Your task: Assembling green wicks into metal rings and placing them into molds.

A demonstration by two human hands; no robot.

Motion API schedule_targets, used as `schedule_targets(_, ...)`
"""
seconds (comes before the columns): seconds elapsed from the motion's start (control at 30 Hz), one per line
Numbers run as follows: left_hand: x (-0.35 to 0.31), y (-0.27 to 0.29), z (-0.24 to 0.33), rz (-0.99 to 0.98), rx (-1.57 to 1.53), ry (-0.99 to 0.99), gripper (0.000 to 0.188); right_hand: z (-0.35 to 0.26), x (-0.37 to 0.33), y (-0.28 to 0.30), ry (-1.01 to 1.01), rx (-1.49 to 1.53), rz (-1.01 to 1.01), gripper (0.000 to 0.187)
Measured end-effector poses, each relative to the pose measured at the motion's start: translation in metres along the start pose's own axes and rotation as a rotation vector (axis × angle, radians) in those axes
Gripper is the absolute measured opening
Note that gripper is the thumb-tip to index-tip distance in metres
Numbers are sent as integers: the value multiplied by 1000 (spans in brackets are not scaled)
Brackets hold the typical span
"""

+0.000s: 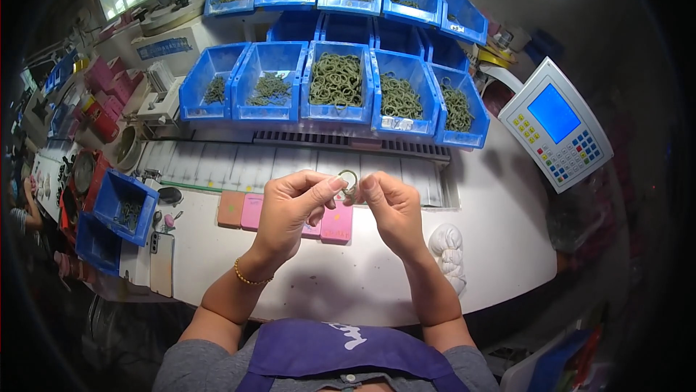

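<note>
Between my two hands, above the white worktop (348, 276), is a small green ring (351, 171) that looks like wax. My left hand (293, 207) is closed, its thumb and fingers pinching the ring's left side. My right hand (397, 211) is closed too, thumb and fingertip pressed together at the ring's right side and lower edge. Below the hands lie a brown block (230, 209) and several pink blocks, one pink block (337, 227) partly under the fingers. My left hand hides part of this row.
Blue bins (337, 111) of green rings and pieces stand in tiers at the back. A keypad device with a blue screen (558, 120) is at right, near a white yarn skein (448, 251). At left are a phone (162, 265) and stacked blue bins (125, 203).
</note>
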State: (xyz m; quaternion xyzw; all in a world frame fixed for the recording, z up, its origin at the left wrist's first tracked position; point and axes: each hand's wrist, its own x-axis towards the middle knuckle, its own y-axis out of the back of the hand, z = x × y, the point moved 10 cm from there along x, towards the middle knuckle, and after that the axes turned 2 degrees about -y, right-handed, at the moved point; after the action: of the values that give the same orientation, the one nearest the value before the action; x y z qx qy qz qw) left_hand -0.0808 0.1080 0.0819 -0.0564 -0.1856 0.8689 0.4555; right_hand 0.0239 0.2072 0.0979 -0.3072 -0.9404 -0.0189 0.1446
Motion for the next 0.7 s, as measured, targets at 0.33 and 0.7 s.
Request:
schedule_targets(0.33, 0, 1, 19, 10, 271, -259, 26, 10, -3, -19, -187, 294, -218, 21)
schedule_targets(0.7, -7, -3, 27, -9, 228, -259, 14, 1, -7, -12, -139, 92, -98, 18)
